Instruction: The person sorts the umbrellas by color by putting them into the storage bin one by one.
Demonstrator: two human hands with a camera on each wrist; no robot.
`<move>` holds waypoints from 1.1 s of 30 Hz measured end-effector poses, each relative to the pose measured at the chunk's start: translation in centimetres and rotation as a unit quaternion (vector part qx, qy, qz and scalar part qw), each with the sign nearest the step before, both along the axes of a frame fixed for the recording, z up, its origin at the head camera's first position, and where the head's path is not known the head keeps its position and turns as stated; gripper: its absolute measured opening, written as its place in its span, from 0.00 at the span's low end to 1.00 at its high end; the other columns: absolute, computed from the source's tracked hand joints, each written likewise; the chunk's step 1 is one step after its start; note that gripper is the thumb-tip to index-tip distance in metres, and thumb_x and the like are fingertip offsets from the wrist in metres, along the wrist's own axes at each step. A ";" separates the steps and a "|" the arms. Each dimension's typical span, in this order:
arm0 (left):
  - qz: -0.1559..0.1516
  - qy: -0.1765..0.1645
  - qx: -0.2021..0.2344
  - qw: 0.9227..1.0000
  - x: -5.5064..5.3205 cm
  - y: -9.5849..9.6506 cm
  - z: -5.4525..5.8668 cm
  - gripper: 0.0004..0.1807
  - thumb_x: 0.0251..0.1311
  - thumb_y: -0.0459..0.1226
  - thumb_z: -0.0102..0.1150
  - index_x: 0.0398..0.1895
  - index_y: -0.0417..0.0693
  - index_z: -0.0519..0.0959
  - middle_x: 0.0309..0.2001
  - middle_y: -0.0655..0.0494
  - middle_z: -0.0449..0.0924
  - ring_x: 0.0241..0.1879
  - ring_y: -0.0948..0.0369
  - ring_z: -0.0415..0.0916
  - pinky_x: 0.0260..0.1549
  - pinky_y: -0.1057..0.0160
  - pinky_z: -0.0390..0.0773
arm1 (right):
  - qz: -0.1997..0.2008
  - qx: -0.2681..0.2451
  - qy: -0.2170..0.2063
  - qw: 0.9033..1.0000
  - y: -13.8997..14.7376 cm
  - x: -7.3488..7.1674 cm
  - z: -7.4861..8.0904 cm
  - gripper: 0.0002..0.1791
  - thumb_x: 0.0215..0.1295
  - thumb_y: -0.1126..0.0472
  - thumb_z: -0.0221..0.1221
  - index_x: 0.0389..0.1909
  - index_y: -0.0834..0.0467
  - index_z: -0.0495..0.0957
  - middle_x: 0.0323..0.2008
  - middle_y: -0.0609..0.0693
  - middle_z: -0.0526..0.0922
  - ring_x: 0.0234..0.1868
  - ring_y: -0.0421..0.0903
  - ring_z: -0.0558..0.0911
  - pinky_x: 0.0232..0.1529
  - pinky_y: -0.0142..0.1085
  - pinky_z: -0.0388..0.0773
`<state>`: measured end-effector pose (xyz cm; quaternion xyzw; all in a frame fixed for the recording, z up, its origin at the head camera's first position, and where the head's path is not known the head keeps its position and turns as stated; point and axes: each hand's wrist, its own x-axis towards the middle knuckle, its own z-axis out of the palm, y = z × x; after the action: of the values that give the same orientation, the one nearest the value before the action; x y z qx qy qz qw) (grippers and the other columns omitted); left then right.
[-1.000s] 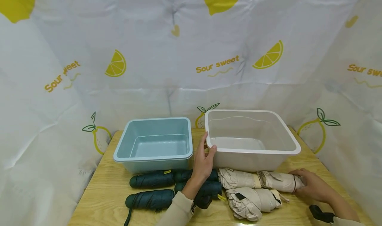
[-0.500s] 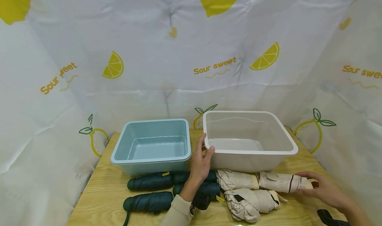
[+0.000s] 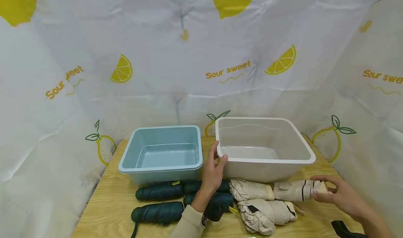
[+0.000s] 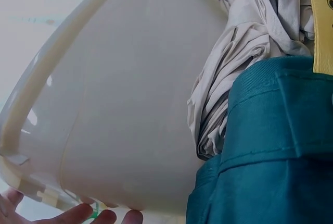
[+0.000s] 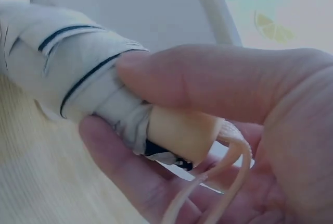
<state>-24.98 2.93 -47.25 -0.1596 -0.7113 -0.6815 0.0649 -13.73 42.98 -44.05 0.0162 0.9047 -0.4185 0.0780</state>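
Observation:
My left hand (image 3: pixel 212 175) holds the front left corner of a pale grey plastic basin (image 3: pixel 261 170) with a white rim. In the left wrist view its fingertips (image 4: pixel 106 216) lie against the basin's outer wall. At the right, my right hand (image 3: pixel 343 197) pinches the handle end of a folded beige umbrella (image 3: pixel 292 190) between thumb and fingers. The right wrist view shows the umbrella's pale handle (image 5: pixel 182 133) and a loose wrist strap (image 5: pixel 237 156). Two more beige folded umbrellas (image 3: pixel 250 190) (image 3: pixel 267 213) lie to its left.
Several dark green folded umbrellas (image 3: pixel 158 191) lie at the left, partly behind my left forearm. A light blue basin (image 3: pixel 163 175) stands behind them on the wooden table (image 3: pixel 100 210). A lemon-printed white cloth (image 3: pixel 176 77) hangs around the back and sides.
My right hand has shifted from the beige umbrella's right end outward to its handle, and the umbrella has turned a little. The left hand keeps its place on the basin.

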 end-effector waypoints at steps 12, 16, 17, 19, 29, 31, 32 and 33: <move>-0.005 -0.002 -0.004 1.000 -0.2 0.1 -0.1 0.34 0.74 0.50 0.53 0.80 0.66 0.57 0.70 0.51 0.71 0.65 0.50 0.72 0.58 0.47 0.80 | -0.017 -0.018 0.098 0.995 -1.8 1.4 1.7 0.24 0.68 0.66 0.65 0.64 0.58 0.75 0.51 0.14 0.68 0.43 0.24 0.79 0.34 0.37 0.83; -0.005 -0.004 -0.003 1.000 -0.1 0.1 -0.2 0.34 0.73 0.50 0.53 0.80 0.67 0.57 0.70 0.50 0.70 0.66 0.51 0.71 0.58 0.47 0.79 | -0.006 -0.014 0.127 0.992 -2.0 1.9 2.8 0.25 0.67 0.69 0.64 0.65 0.57 0.75 0.51 0.17 0.72 0.42 0.28 0.82 0.33 0.35 0.82; -0.006 -0.004 -0.002 1.000 -0.1 0.1 -0.2 0.34 0.73 0.50 0.54 0.80 0.67 0.57 0.70 0.50 0.70 0.66 0.50 0.71 0.58 0.47 0.79 | 0.001 -0.016 0.131 0.991 -2.0 1.9 3.2 0.26 0.67 0.70 0.63 0.65 0.57 0.74 0.51 0.18 0.73 0.41 0.29 0.83 0.34 0.34 0.82; -0.005 -0.004 -0.001 1.000 -0.1 0.1 -0.2 0.34 0.73 0.50 0.54 0.80 0.66 0.57 0.70 0.49 0.70 0.66 0.50 0.71 0.57 0.47 0.80 | 0.014 -0.017 0.138 0.990 -2.1 2.0 3.9 0.27 0.67 0.71 0.63 0.66 0.56 0.74 0.52 0.21 0.75 0.42 0.31 0.83 0.34 0.33 0.82; -0.008 -0.005 0.005 1.000 0.0 0.1 -0.3 0.35 0.73 0.49 0.54 0.80 0.66 0.56 0.70 0.48 0.71 0.65 0.47 0.72 0.57 0.48 0.80 | 0.040 0.031 0.181 0.982 -2.2 1.1 8.2 0.29 0.67 0.72 0.63 0.68 0.57 0.71 0.59 0.23 0.71 0.47 0.25 0.79 0.34 0.31 0.78; -0.007 -0.005 0.006 1.000 0.0 0.1 -0.3 0.35 0.73 0.49 0.54 0.80 0.67 0.56 0.70 0.48 0.71 0.65 0.46 0.72 0.57 0.48 0.80 | 0.042 0.039 0.188 0.980 -2.5 0.7 9.0 0.29 0.66 0.72 0.64 0.68 0.57 0.72 0.59 0.24 0.71 0.47 0.25 0.78 0.34 0.31 0.78; -0.007 -0.004 0.007 1.000 0.0 0.1 -0.3 0.35 0.73 0.49 0.54 0.80 0.67 0.56 0.70 0.48 0.71 0.65 0.46 0.72 0.57 0.48 0.80 | 0.046 0.040 0.193 0.979 -2.7 0.5 9.4 0.29 0.66 0.72 0.64 0.68 0.57 0.72 0.59 0.25 0.72 0.45 0.26 0.78 0.34 0.31 0.77; -0.006 -0.004 0.008 1.000 0.0 0.1 -0.2 0.34 0.73 0.49 0.54 0.80 0.67 0.56 0.69 0.48 0.71 0.65 0.45 0.72 0.56 0.48 0.80 | 0.049 0.038 0.198 0.978 -2.9 0.3 9.8 0.30 0.66 0.72 0.64 0.68 0.56 0.72 0.59 0.26 0.72 0.43 0.27 0.78 0.33 0.31 0.76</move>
<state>-24.97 3.05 -47.48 -0.1609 -0.7052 -0.6880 0.0594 -13.43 40.11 -34.22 -0.1082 0.9174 -0.3740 -0.0825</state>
